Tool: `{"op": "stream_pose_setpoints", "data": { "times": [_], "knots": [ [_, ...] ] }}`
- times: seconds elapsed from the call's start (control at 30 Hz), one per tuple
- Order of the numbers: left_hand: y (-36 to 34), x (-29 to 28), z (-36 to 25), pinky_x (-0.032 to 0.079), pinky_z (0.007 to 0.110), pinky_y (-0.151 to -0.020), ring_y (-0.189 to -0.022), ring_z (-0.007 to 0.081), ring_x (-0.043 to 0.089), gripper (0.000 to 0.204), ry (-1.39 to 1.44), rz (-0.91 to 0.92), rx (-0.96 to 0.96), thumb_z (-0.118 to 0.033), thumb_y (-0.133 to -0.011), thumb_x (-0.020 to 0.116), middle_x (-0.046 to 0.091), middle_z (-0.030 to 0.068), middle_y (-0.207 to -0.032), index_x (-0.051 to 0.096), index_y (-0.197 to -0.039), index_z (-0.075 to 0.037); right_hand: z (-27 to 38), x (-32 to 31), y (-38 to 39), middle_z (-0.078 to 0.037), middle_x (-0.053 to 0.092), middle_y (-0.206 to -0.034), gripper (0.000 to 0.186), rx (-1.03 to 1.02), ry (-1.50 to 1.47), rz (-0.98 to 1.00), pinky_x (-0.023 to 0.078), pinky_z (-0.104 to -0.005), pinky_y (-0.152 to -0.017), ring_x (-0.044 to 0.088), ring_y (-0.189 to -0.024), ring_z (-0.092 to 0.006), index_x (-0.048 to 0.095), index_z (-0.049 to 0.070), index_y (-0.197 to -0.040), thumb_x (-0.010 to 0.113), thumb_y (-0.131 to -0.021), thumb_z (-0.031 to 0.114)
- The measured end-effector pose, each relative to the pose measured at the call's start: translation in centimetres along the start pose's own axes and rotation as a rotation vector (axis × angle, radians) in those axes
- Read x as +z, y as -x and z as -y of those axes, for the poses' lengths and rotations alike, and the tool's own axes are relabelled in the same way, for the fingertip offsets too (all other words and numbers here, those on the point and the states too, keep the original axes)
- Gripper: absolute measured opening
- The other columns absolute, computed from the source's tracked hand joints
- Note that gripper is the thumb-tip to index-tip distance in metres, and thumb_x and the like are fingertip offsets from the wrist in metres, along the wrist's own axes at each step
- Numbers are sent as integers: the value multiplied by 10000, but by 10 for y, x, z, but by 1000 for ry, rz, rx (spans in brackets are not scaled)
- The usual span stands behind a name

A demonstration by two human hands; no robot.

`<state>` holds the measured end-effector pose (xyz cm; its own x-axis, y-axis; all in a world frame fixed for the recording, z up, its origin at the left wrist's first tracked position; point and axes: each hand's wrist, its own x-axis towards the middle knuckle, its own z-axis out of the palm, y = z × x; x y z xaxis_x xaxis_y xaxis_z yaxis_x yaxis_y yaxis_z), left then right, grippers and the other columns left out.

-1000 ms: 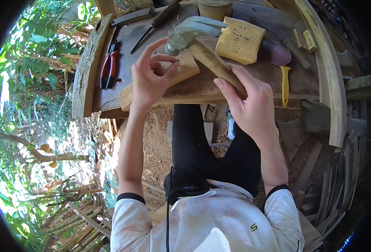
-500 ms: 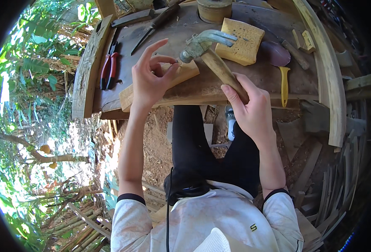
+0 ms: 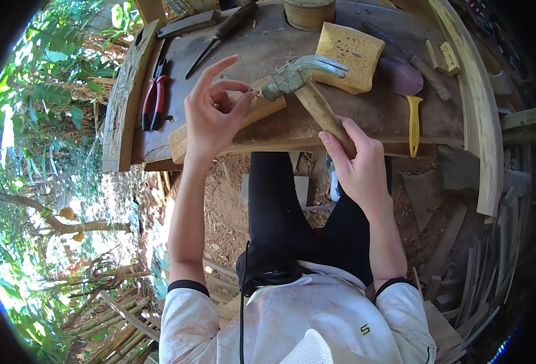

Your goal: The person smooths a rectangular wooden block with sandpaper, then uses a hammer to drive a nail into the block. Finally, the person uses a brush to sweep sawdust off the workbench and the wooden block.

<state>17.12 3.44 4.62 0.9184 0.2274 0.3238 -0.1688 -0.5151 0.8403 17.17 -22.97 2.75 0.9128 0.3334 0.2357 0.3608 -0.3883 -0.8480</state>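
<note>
Right hand (image 3: 360,159) has a hammer (image 3: 317,108) gripped, left hand (image 3: 213,121) pinches something tiny (image 3: 249,90) over the wood (image 3: 263,111) on a brown desk (image 3: 371,115). Leaves (image 3: 52,91) off to their left, dirt floor (image 3: 225,197) below.

left hand (image 3: 213,115): thumb-and-finger pinch, one finger raised | right hand (image 3: 359,158): fingers curled shut | forearms (image 3: 186,218): bare, reaching forward
</note>
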Motion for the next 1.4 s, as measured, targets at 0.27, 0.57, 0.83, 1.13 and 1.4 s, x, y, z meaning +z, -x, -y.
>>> {"op": "stream_pose_setpoints", "data": {
  "times": [0.27, 0.57, 0.83, 1.13, 1.4],
  "knots": [
    [0, 1, 2, 346, 179, -509, -562, -14, 460, 593, 8, -9, -1, 42, -837, 773, 779, 32, -899, 604, -1401, -24, -4, 3, 2, -171, 686, -713, 329, 49, -48, 3, 508, -357, -569, 704, -606, -286, 679, -31, -1158, 694, -1030, 273],
    [0, 0, 0, 357, 170, -522, -575, -15, 464, 598, 25, -14, -22, 52, -832, 773, 781, 37, -908, 604, -1401, -17, -6, 5, 2, -170, 671, -692, 339, 47, -58, -6, 495, -361, -559, 688, -586, -279, 678, -32, -1153, 699, -1028, 283],
    [0, 0, -1, 351, 167, -520, -577, -18, 463, 589, 15, -17, -24, 53, -830, 780, 783, 40, -910, 612, -1391, -18, -8, 6, 4, -165, 661, -678, 370, 55, -52, -13, 484, -352, -542, 672, -564, -265, 678, -50, -1143, 704, -1026, 300],
    [0, -1, 0, 341, 165, -517, -572, -19, 455, 574, 23, -15, -19, 54, -826, 786, 782, 32, -903, 624, -1372, -17, -8, 7, 4, -179, 654, -672, 397, 69, -51, -9, 486, -363, -544, 669, -560, -286, 675, -67, -1141, 704, -1025, 311],
    [0, -5, 3, 345, 165, -520, -570, -18, 463, 522, 93, -85, 23, 58, -817, 790, 782, 27, -906, 661, -1316, -22, -10, 8, 4, -194, 661, -680, 415, 60, -60, -19, 499, -376, -556, 684, -579, -307, 673, -80, -1137, 709, -1021, 317]
  ]
}}
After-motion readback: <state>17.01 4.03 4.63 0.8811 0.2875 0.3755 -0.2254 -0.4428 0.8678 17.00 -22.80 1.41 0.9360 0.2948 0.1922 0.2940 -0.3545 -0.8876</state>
